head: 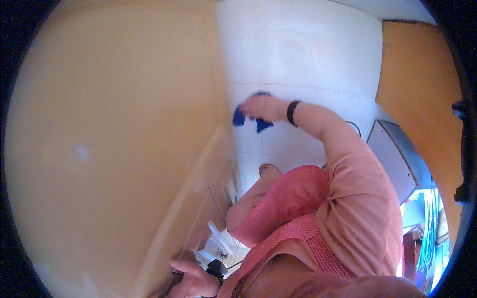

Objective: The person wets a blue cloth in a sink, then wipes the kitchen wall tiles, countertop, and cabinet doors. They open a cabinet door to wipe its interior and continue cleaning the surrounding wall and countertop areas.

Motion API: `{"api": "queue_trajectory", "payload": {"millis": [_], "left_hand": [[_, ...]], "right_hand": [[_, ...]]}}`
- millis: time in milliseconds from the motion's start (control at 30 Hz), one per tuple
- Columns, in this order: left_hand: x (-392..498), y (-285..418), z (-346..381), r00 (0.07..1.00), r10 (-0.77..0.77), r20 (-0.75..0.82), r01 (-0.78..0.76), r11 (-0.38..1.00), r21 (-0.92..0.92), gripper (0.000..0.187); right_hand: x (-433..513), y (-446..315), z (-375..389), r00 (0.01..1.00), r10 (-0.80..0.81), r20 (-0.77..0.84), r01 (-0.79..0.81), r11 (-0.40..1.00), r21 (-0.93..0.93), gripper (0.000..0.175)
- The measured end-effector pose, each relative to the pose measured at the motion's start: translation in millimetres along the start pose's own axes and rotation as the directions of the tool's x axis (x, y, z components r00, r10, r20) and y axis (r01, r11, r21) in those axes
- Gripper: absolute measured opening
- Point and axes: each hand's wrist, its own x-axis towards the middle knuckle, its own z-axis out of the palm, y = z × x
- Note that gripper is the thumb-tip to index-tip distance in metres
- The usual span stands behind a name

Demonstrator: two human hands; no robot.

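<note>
My right hand point(257, 106), with a black band at its wrist, is closed on a dark blue cloth point(264, 124). The cloth hangs out on both sides of my fingers, over the white tiled floor and close to the edge of a large wooden panel point(111, 111). Low in the view, my left hand point(192, 279) is beside the lower part of the wood, fingers apart, with nothing visible in it. Part of that hand is cut off by the picture's lower edge. A black object lies at or near its wrist.
White floor tiles point(298, 56) stretch ahead. An orange-brown wooden surface point(413, 67) stands at the right, with a grey panel point(391, 160) below it. Bright coloured items hang or lie at the lower right. A small knob point(222, 254) shows near my left hand.
</note>
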Motion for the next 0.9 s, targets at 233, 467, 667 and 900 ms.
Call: {"api": "queue_trajectory", "payload": {"millis": [233, 467, 667, 900], "left_hand": [[-4, -5, -9, 0.996, 0.041, -0.077, -0.046, 0.998, -0.054, 0.074], [-33, 19, 8, 0.979, 0.196, -0.053, -0.154, 0.543, -0.826, 0.043], [-63, 73, 40, 0.807, 0.568, 0.160, 0.053, 0.200, -0.978, 0.038], [-75, 99, 75, 0.801, 0.542, 0.252, 0.279, 0.033, -0.960, 0.037]], "right_hand": [[3, 80, -130, 0.713, -0.252, -0.655, -0.356, 0.675, -0.647, 0.039], [-32, -31, 41, 0.980, 0.162, 0.119, -0.162, 0.987, -0.016, 0.028], [-51, -25, 60, 0.982, -0.139, 0.130, 0.155, 0.980, -0.125, 0.036], [43, 59, -83, 0.871, -0.056, -0.489, -0.258, 0.793, -0.552, 0.037]]}}
